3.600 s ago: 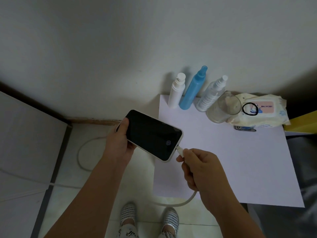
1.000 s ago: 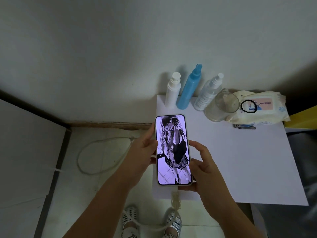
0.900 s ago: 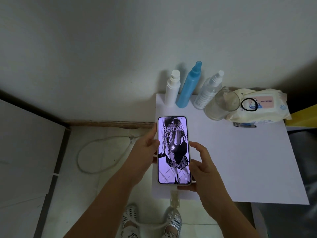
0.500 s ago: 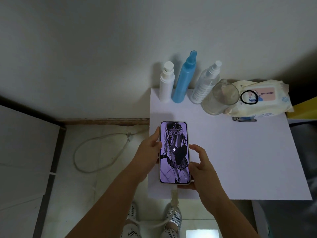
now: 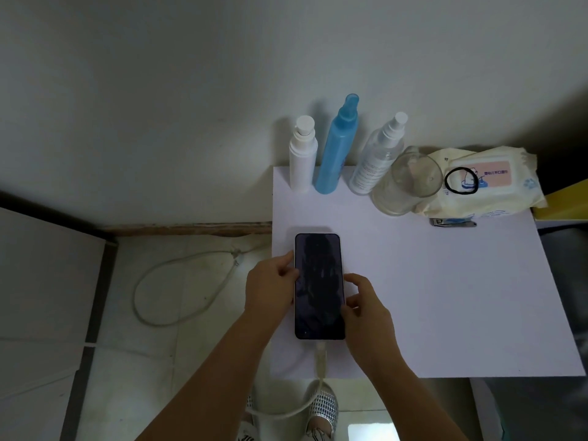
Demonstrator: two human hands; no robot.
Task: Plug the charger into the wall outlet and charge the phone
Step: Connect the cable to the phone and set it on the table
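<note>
Head view: phone (image 5: 319, 286) screen has gone dark, cable (image 5: 319, 361) plugged in; left hand (image 5: 272, 286) and right hand (image 5: 366, 308) grasp its edges on the table (image 5: 445, 297), so charging looks set.

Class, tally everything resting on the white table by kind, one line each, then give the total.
Spray bottles: 3
Glass jar: 1
Wipes pack: 1
Hair tie: 1
Nail clipper: 1
Phone: 1
Total: 8

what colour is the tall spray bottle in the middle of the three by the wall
Light blue, cap included: the tall plastic spray bottle shows best in the head view.
</note>
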